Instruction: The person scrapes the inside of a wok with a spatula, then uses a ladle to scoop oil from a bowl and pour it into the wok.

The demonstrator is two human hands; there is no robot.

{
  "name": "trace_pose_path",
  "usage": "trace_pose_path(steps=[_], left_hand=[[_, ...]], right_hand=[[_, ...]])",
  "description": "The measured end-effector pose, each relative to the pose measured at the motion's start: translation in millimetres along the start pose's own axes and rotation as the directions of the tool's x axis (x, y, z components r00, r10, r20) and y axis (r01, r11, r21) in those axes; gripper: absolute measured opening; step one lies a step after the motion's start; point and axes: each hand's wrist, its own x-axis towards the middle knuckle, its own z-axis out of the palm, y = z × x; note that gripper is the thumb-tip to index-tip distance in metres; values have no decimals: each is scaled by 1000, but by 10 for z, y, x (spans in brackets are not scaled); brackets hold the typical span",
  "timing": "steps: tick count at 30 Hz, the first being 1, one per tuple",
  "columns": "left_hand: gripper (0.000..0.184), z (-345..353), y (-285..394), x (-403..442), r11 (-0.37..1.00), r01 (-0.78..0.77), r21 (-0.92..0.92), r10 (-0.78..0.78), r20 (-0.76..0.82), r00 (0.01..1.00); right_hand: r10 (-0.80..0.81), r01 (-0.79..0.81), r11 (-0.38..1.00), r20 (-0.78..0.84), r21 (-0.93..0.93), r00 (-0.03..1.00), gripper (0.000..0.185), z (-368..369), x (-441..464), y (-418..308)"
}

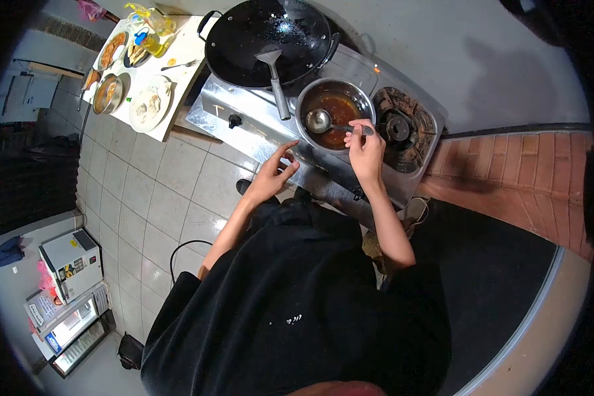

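Observation:
Beneath my right hand (366,146) is the rim of a metal bowl (340,105) of reddish-brown liquid; the hand is closed round the handle of a ladle (319,121), whose round head lies in the bowl. My left hand (270,177) hovers near the stove's front edge, left of the bowl, fingers apart and holding nothing. A large black wok (244,39) stands behind and to the left, with a metal spatula (275,79) resting in it, its handle over the rim.
The metal stove (244,132) has a bare burner (399,129) right of the bowl. At the left, a white table (185,49) holds a plate of food (153,115), a bowl (108,94), a fork (179,65) and a yellow bottle (153,46). A brick ledge (501,158) lies right.

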Motion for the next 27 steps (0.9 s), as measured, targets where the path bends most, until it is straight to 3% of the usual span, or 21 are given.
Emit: trace_pose_path(steps=[11,27], left_hand=[[50,-36,-84,-43,996,68,-54,-67,17,998],[48,-104,-146,3,998,25,-50,-26,-27,999]], right_hand=[[24,-23,999,-15,38,1000,12,2,-10,42],[4,-3,1000,-37,28,999,12,-31,20,78]])
